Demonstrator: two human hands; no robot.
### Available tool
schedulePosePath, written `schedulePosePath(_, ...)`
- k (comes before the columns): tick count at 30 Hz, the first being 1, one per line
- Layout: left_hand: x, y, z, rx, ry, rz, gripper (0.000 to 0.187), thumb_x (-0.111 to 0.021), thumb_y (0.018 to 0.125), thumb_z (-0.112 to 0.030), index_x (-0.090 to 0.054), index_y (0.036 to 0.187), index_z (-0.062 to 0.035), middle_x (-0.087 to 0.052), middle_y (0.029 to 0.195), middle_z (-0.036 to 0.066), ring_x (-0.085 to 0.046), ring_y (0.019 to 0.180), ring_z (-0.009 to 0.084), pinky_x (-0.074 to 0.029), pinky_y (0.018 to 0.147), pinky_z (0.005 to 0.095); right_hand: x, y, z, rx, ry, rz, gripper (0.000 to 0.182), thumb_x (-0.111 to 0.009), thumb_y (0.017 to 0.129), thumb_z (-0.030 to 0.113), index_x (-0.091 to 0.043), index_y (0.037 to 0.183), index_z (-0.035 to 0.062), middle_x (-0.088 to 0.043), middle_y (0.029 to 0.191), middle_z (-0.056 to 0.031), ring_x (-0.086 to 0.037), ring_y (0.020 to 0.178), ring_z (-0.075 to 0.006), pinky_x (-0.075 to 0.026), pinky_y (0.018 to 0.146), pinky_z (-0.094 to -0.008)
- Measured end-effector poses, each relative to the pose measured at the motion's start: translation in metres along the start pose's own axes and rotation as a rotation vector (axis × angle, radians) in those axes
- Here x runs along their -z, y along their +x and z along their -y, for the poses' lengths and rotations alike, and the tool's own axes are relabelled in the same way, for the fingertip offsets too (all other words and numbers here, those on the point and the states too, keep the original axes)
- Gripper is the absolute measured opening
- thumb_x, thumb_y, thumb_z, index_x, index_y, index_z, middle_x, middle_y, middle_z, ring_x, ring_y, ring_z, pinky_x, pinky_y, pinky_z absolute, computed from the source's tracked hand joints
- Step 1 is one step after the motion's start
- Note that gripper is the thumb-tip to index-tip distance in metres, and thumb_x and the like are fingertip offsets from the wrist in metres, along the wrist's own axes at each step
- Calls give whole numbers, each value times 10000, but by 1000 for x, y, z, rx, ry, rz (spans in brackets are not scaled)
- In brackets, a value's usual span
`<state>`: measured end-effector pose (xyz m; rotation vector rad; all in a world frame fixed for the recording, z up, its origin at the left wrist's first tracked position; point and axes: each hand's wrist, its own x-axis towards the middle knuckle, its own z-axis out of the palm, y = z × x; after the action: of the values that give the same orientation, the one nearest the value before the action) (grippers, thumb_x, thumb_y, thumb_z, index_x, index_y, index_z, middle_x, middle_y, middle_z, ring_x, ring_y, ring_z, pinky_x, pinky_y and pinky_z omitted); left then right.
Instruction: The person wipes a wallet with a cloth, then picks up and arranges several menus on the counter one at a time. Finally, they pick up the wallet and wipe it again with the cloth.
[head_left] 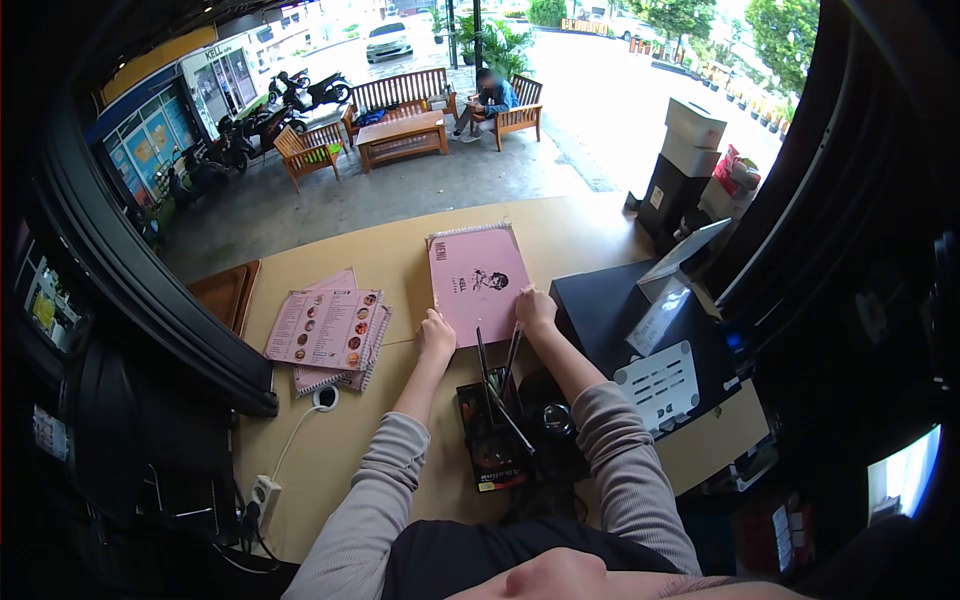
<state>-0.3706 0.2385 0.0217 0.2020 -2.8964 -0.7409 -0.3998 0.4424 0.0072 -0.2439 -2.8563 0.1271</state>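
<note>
A pink spiral-bound menu [480, 285] with a dark drawing on its cover lies on the wooden counter [350, 430]. My left hand [436, 336] is closed on its near left edge. On the right edge, my right hand [536, 309] grips the same menu, fingers curled round the side. More pink menus [327, 328] sit in an uneven pile left of my left hand, the top one showing printed lists and food pictures. Between my forearms stands a dark box [490, 455] with pens [506, 415] poking up toward the menu.
To the right are a black box [600, 290], a slanted sign stand [685, 250] and a white slotted plate [657, 388]. A power strip [262, 497] with cables and a wooden tray [225, 295] are on the left. Beyond the counter, a person [490, 100] sits on a wooden chair.
</note>
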Motion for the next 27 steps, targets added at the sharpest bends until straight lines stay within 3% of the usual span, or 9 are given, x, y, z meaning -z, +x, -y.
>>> schedulePosePath(7, -9, 4, 3, 12, -76, -57, 236, -368, 854, -196, -458, 921, 12, -587, 847, 231, -574, 802, 386, -459, 708, 452, -3, 2, 0, -10, 12, -130, 262, -418, 821, 191, -476, 956, -26, -564, 869, -189, -615, 749, -305, -515, 594, -338)
schedulePosePath(9, -34, 14, 18, -55, -92, -121, 244, -365, 855, -192, -471, 913, 20, -584, 854, 231, -568, 801, 383, -453, 714, 446, -11, 3, -1, 70, 67, -304, 282, -396, 839, 204, -491, 946, -39, -566, 861, -212, -591, 799, -330, -501, 672, -363)
schedulePosePath(10, -37, 15, 22, -123, -107, -186, 252, -362, 857, -187, -484, 905, 28, -582, 861, 231, -563, 801, 380, -447, 721, 439, 3, -1, 1, 73, 68, -301, 282, -396, 839, 204, -491, 946, -39, -566, 861, -212, -591, 799, -330, -501, 672, -363)
schedulePosePath(12, -41, 15, 23, -88, -177, -194, 262, -368, 857, -190, -505, 890, 30, -582, 856, 227, -559, 800, 373, -443, 722, 432, 29, -7, 0, 24, 260, 86, 326, -364, 861, 227, -518, 906, -57, -569, 854, -229, -574, 802, -356, -485, 701, -389)
schedulePosePath(19, -35, 10, 23, -51, -325, -245, 324, -413, 857, -246, -600, 807, 14, -578, 821, 210, -556, 780, 346, -437, 713, 413, 3, 10, -3, 15, 252, 80, 389, -338, 887, 260, -561, 832, -54, -586, 822, -220, -581, 789, -349, -475, 708, -404)
schedulePosePath(22, -28, 8, 20, -36, -313, -209, 339, -415, 860, -258, -612, 808, 13, -570, 802, 204, -550, 774, 343, -433, 717, 411, 12, 5, 1, -102, 307, 56, 409, -325, 895, 252, -579, 779, -47, -589, 829, -209, -588, 788, -333, -479, 698, -391)
schedulePosePath(27, -28, 4, 18, -46, -339, -218, 354, -397, 873, -272, -610, 848, 9, -558, 794, 199, -543, 788, 335, -427, 729, 406, 3, 6, -7, -23, 286, 50, 375, -345, 892, 237, -564, 812, -57, -580, 831, -214, -586, 808, -325, -483, 697, -376)
